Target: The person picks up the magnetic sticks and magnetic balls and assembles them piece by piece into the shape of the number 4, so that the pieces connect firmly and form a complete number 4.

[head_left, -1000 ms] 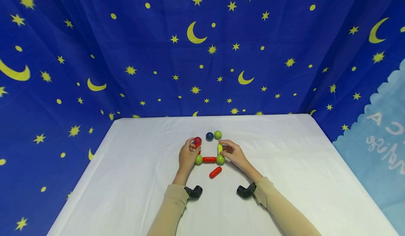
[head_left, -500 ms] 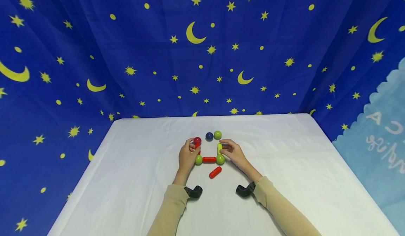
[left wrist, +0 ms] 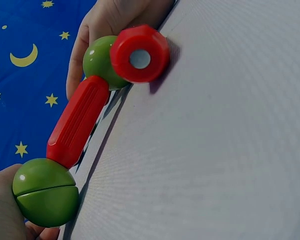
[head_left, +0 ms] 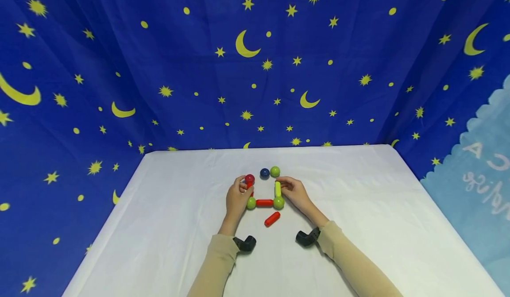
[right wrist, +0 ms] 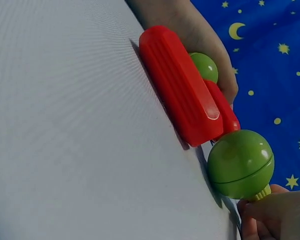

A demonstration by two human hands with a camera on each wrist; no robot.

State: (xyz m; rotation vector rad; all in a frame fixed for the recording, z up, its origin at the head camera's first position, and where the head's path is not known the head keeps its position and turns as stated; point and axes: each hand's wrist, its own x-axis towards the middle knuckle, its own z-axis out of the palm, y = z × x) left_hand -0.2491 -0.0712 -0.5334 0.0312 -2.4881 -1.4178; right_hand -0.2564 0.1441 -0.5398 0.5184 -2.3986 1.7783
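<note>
A U-shaped chain of sticks and balls lies on the white table. Its base is a red stick (head_left: 264,202) between two green balls (head_left: 251,203) (head_left: 278,202). The left hand (head_left: 237,202) grips the left side, a red stick (head_left: 249,185) with a red ball (head_left: 249,179) at its far end. On the right side, a yellow-green stick (head_left: 277,189) runs away from the green ball, its near end visible in the right wrist view (right wrist: 263,193). The right hand (head_left: 296,195) holds this stick from its right, fingertips at its far end and thumb beside it.
A dark blue ball (head_left: 264,173) and a green ball (head_left: 275,171) sit side by side beyond the chain. One loose red stick (head_left: 272,219) lies slantwise in front. Blue star-patterned cloth (head_left: 263,111) hangs behind the table.
The right thumb has drawn back slightly to the right, showing more of the yellow-green stick. The head view has tilted a little; the chain and left hand keep their arrangement.
</note>
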